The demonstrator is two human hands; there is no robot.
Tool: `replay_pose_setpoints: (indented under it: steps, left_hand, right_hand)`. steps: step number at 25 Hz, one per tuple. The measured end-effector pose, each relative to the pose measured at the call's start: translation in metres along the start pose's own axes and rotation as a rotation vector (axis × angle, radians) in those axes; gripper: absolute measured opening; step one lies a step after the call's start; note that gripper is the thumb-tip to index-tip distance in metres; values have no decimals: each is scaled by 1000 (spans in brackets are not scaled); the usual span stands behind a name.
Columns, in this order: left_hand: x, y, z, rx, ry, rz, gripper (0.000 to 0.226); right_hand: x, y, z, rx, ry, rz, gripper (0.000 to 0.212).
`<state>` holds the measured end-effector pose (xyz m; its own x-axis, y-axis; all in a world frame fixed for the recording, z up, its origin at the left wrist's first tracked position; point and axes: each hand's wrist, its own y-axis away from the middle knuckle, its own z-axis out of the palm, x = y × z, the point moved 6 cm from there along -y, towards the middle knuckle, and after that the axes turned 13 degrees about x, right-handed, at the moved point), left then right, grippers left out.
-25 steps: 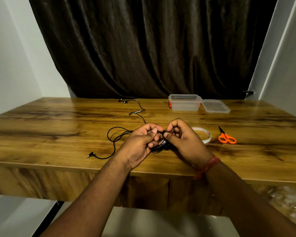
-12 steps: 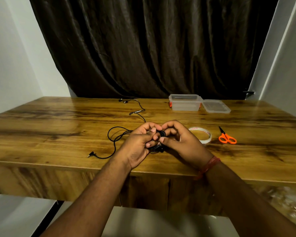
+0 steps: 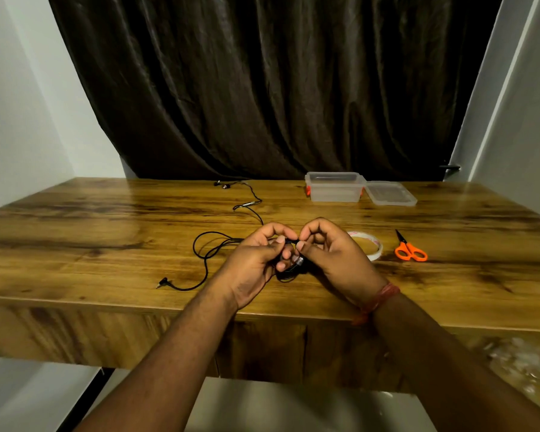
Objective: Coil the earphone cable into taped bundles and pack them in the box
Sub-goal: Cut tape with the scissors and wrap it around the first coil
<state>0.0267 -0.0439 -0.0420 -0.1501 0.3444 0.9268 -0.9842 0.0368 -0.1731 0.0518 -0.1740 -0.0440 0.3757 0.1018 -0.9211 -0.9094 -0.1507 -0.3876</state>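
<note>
Two hands: held together over the near middle of the wooden table (image 3: 106,232), fingertips meeting above a small black bundle.
Left hand (image 3: 256,260): curled around the coiled part of the earphone cable (image 3: 200,244), thumb and fingers clamped on the bundle from the left.
Right hand (image 3: 331,254): thumb and forefinger pinched on the top of the same bundle; the other fingers are bent above it. A red thread band (image 3: 376,302) is worn at the wrist.
Bundle: largely hidden between the palms; a dark loop and a small pale glint are seen under the fingers. Whether tape is on it cannot be told.
Loose cable: a loop is spread on the table to the left of the hands, ending in a plug (image 3: 162,282) near the front edge; another strand runs back to the earbuds (image 3: 220,184) by the far edge.
Tape roll (image 3: 373,246): lying flat just behind the right hand, partly covered by it.
Scissors (image 3: 409,249): orange-handled, lying flat to the right of the tape roll.
Box (image 3: 335,187): clear plastic, open, at the far side of the table, well apart from the hands.
Lid (image 3: 390,193): laid flat, touching the box on its right.
Curtain (image 3: 278,88): dark, hung behind the table.
</note>
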Motion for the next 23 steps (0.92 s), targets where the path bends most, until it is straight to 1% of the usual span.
replay_pose_setpoints:
  steps: [2, 4, 5, 7, 11, 14, 16, 18, 20, 22, 23]
  left_hand:
    - [0, 1, 0, 5, -28, 8, 18]
    - [0, 1, 0, 9, -60, 17, 13]
    - [0, 1, 0, 10, -83, 20, 9]
    - [-1, 1, 1, 19, -129, 21, 5]
    - [-2, 1, -2, 66, -153, 1, 13]
    - [-1, 2, -2, 69, -94, -13, 17]
    - [0, 2, -2, 62, -38, -36, 17]
    - [1, 2, -3, 70, 19, -63, 16]
    - [2, 1, -6, 85, 62, -78, 15]
    - [2, 0, -7, 77, 76, -75, 16]
    - [2, -1, -7, 68, 82, -70, 18]
  right_hand:
    - [-1, 0, 1, -1, 59, -40, 6]
    - [-1, 1, 3, -21, 114, -61, 11]
    - [0, 2, 4, -43, 124, -63, 13]
    - [-3, 5, 6, -85, 102, -63, 10]
    - [-4, 3, 6, -59, 158, -93, 10]
    - [0, 2, 5, -46, 110, -41, 16]
    - [0, 2, 4, -31, 71, -11, 13]
    - [-5, 1, -4, 54, 38, -7, 4]
    - [-10, -1, -22, 270, 101, -42, 1]
    - [-20, 1, -43, 498, 204, -96, 4]
    - [-26, 3, -52, 570, 246, -133, 6]
